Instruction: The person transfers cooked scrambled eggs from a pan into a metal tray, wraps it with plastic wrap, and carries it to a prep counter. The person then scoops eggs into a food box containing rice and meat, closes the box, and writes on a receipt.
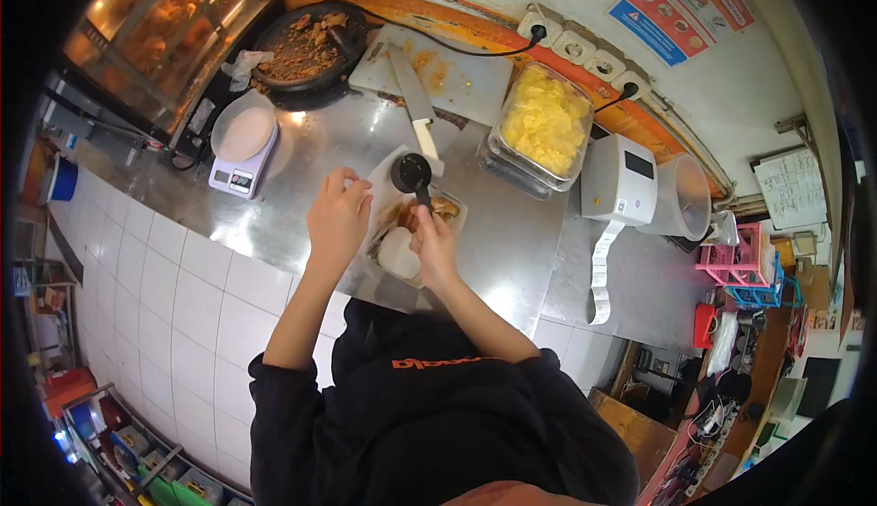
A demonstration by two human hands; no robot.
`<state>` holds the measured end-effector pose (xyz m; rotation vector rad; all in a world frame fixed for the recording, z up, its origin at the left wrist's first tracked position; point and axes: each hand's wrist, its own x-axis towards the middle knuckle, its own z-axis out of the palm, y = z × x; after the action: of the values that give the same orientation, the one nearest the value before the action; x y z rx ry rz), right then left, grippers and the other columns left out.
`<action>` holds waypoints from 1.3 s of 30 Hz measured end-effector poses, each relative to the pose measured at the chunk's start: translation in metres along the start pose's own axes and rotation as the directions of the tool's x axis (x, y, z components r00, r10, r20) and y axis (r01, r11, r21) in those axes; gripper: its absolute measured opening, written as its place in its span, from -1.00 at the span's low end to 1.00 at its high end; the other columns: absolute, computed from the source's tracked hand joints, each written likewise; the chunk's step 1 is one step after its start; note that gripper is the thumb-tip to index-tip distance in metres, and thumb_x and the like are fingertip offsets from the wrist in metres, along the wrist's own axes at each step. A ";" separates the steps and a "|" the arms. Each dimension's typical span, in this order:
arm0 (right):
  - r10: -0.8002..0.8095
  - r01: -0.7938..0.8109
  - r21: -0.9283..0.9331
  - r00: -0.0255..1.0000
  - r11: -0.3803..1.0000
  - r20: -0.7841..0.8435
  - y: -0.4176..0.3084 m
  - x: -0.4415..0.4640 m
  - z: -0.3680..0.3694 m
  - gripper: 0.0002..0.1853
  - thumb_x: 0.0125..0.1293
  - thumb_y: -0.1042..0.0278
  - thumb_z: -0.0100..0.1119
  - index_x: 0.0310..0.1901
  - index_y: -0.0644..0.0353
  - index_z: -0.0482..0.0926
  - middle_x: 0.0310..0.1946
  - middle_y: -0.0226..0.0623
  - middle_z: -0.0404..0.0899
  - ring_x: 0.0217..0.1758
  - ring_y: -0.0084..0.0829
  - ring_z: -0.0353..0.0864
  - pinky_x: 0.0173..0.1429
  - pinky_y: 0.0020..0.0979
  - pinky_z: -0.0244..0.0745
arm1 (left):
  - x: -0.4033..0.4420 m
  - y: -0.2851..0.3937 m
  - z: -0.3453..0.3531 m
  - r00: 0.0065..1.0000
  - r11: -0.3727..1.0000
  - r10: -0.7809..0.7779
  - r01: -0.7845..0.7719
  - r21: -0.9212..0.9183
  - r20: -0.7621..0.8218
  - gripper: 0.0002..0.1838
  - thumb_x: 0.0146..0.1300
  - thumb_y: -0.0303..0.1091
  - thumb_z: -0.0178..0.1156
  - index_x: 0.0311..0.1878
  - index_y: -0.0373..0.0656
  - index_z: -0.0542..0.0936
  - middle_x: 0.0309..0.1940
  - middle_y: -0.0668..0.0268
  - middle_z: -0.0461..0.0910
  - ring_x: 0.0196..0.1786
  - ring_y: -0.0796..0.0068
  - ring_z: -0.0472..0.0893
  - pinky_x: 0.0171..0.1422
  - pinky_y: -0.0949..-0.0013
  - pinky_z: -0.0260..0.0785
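My right hand (pixel 434 248) grips the handle of a black measuring scoop (pixel 412 173); its round bowl is over the far end of a white takeaway box (pixel 461 216). Inside the box are a smooth white mound that looks like rice (pixel 398 252) and brown pieces of food (pixel 446 207), partly hidden by my right hand. To the left of the box, my left hand (pixel 338 218) is raised with its fingers loosely bent and apart, and nothing shows in them. A large knife (pixel 413 90) with a pale handle lies beyond the scoop, its blade on a white cutting board (pixel 489 68).
At left stand a kitchen scale (pixel 239 177) with a bowl (pixel 245 129) and a dark stone mortar (pixel 311 95) holding brown crumbs. Clear containers of yellow food (pixel 545 122) stand at right, near a receipt printer (pixel 619 177) with hanging paper. A lit display case (pixel 146 26) is at far left.
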<state>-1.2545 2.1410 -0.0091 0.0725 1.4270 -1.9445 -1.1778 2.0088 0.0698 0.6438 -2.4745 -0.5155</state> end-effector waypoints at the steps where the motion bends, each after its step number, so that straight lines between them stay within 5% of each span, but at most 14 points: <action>1: -0.020 0.021 0.119 1.000 0.993 -0.013 -0.014 -0.008 -0.002 -0.77 0.30 0.18 0.09 -0.24 0.19 0.52 -0.70 -0.68 0.13 -0.71 -0.77 0.03 -0.62 -0.63 -0.09 | -0.001 0.008 -0.001 0.998 0.998 0.052 -0.050 0.048 -0.046 -0.86 0.01 -0.44 0.22 -0.31 -0.12 0.58 -0.24 0.31 0.46 -0.26 0.31 0.51 -0.25 0.33 0.36; 2: -0.045 0.051 0.236 0.998 0.970 -0.033 -0.027 -0.013 -0.010 -0.74 0.34 0.15 0.02 -0.22 0.19 0.53 -0.71 -0.66 0.11 -0.71 -0.75 0.03 -0.61 -0.62 -0.07 | -0.001 0.019 -0.003 0.996 0.997 0.068 -0.067 0.031 -0.052 -0.86 0.01 -0.44 0.22 -0.31 -0.12 0.58 -0.24 0.31 0.46 -0.26 0.31 0.51 -0.25 0.33 0.36; 5: -0.173 0.203 0.191 0.971 0.960 -0.166 -0.042 -0.008 -0.073 -0.73 0.39 0.20 -0.09 -0.05 0.20 0.42 -0.65 -0.56 0.20 -0.65 -0.70 0.11 -0.54 -0.61 0.05 | -0.006 0.065 0.009 0.977 0.989 0.112 -0.092 0.118 -0.180 -0.80 -0.06 -0.42 0.25 -0.29 -0.14 0.57 -0.25 0.31 0.48 -0.23 0.21 0.47 -0.20 0.25 0.35; 7: -0.286 0.339 0.180 0.920 0.923 -0.269 -0.063 -0.008 -0.114 -0.77 0.40 0.26 -0.13 -0.02 0.18 0.35 -0.62 -0.48 0.29 -0.62 -0.63 0.19 -0.48 -0.56 0.16 | -0.010 0.096 0.039 0.960 0.939 0.215 -0.254 -0.233 -0.179 -0.77 -0.07 -0.39 0.25 -0.27 -0.13 0.55 -0.28 0.27 0.47 -0.22 0.23 0.48 -0.20 0.21 0.34; 11: -0.288 0.351 0.112 0.882 0.930 -0.372 -0.099 -0.012 -0.190 -0.84 0.36 0.33 -0.09 -0.10 0.17 0.34 -0.54 -0.38 0.39 -0.53 -0.53 0.35 -0.40 -0.48 0.32 | 0.019 0.163 0.138 0.949 0.872 0.307 -0.252 -0.419 0.068 -0.82 -0.03 -0.32 0.24 -0.33 -0.12 0.56 -0.32 0.25 0.50 -0.19 0.23 0.50 -0.13 0.21 0.37; 15: -0.242 0.303 0.085 0.877 0.949 -0.414 -0.115 0.000 -0.253 -0.94 0.33 0.37 -0.13 -0.21 0.04 0.34 -0.59 -0.44 0.30 -0.58 -0.57 0.22 -0.45 -0.53 0.19 | 0.088 0.224 0.251 0.917 0.959 0.261 -0.211 -0.190 0.300 -0.77 -0.02 -0.32 0.17 -0.27 -0.18 0.57 -0.26 0.19 0.51 -0.13 0.23 0.49 -0.13 0.19 0.35; 20: -0.227 0.274 0.096 0.913 0.957 -0.338 -0.144 0.012 -0.288 -0.91 0.32 0.37 -0.15 -0.17 0.01 0.33 -0.60 -0.51 0.21 -0.62 -0.62 0.13 -0.49 -0.57 0.11 | 0.140 0.245 0.335 0.958 0.986 0.164 -0.164 -0.022 0.233 -0.77 0.11 -0.30 0.00 -0.23 -0.10 0.61 -0.19 0.23 0.49 -0.01 0.29 0.43 0.07 0.16 0.23; 24: -0.226 0.238 0.002 0.923 0.971 -0.313 -0.157 0.040 -0.301 -0.88 0.33 0.38 -0.16 -0.13 0.06 0.33 -0.62 -0.55 0.18 -0.63 -0.68 0.11 -0.50 -0.57 0.11 | 0.133 0.211 0.333 0.909 0.915 0.403 -0.398 -0.062 0.105 -0.77 0.08 -0.23 0.07 -0.24 -0.04 0.63 -0.09 0.31 0.43 0.09 0.33 0.32 0.17 -0.03 0.09; 27: -0.447 0.315 -0.415 0.852 0.853 -0.272 -0.167 0.091 -0.300 -0.88 0.25 0.31 0.07 -0.29 0.16 0.41 -0.64 -0.48 0.25 -0.64 -0.60 0.24 -0.53 -0.42 0.23 | 0.137 0.200 0.318 0.828 0.847 0.532 -0.519 -0.115 0.176 -0.75 0.06 -0.19 0.11 -0.22 -0.02 0.63 -0.10 0.35 0.42 0.09 0.35 0.30 0.21 -0.05 0.04; 28: -0.453 0.325 -0.413 0.852 0.850 -0.261 -0.169 0.112 -0.295 -0.88 0.25 0.31 0.07 -0.29 0.16 0.41 -0.64 -0.48 0.25 -0.64 -0.60 0.24 -0.53 -0.42 0.23 | 0.138 0.197 0.318 0.799 0.832 0.554 -0.540 -0.127 0.232 -0.74 0.05 -0.17 0.13 -0.22 -0.03 0.63 -0.14 0.35 0.44 0.07 0.36 0.31 0.22 -0.03 0.04; 30: -0.821 0.290 -0.909 0.565 0.299 -0.089 -0.177 0.152 -0.283 -0.73 0.13 0.19 0.22 -0.37 0.25 0.47 -0.58 -0.22 0.48 -0.56 -0.29 0.47 -0.39 -0.27 0.40 | 0.138 0.197 0.325 0.809 0.838 0.545 -0.535 -0.108 0.219 -0.74 0.04 -0.16 0.12 -0.23 -0.03 0.63 -0.18 0.36 0.45 0.06 0.36 0.32 0.23 -0.01 0.03; 33: -0.814 0.186 -0.922 0.549 0.341 -0.190 -0.188 0.197 -0.270 -0.62 -0.02 0.13 0.34 -0.42 0.32 0.50 -0.49 -0.03 0.55 -0.41 -0.04 0.56 -0.25 -0.13 0.43 | 0.132 0.198 0.331 0.832 0.853 0.519 -0.520 -0.050 0.196 -0.73 0.04 -0.13 0.11 -0.26 -0.03 0.63 -0.23 0.39 0.48 0.04 0.38 0.33 0.24 0.03 0.04; 36: -0.788 0.008 -0.952 0.563 0.306 -0.248 -0.183 0.214 -0.269 -0.60 -0.08 0.12 0.38 -0.42 0.33 0.51 -0.51 -0.01 0.56 -0.37 0.00 0.58 -0.26 -0.15 0.43 | 0.130 0.198 0.331 0.849 0.860 0.503 -0.511 0.009 0.162 -0.71 0.03 -0.09 0.10 -0.30 -0.05 0.64 -0.21 0.41 0.49 0.03 0.39 0.34 0.24 0.07 0.05; 39: -0.819 0.062 -0.923 0.485 0.380 -0.305 -0.175 0.223 -0.269 -0.49 -0.22 0.03 0.43 -0.48 0.37 0.49 -0.58 -0.02 0.53 -0.44 -0.05 0.56 -0.28 -0.20 0.43 | 0.132 0.196 0.327 0.835 0.843 0.537 -0.536 -0.046 0.122 -0.68 0.02 -0.07 0.09 -0.31 -0.07 0.63 -0.19 0.41 0.49 0.02 0.39 0.34 0.22 0.10 0.07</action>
<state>-1.6149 2.2813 -0.0686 -0.0287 3.2278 -1.3726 -1.5295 2.1708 -0.0430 -0.1148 -2.6159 -0.3513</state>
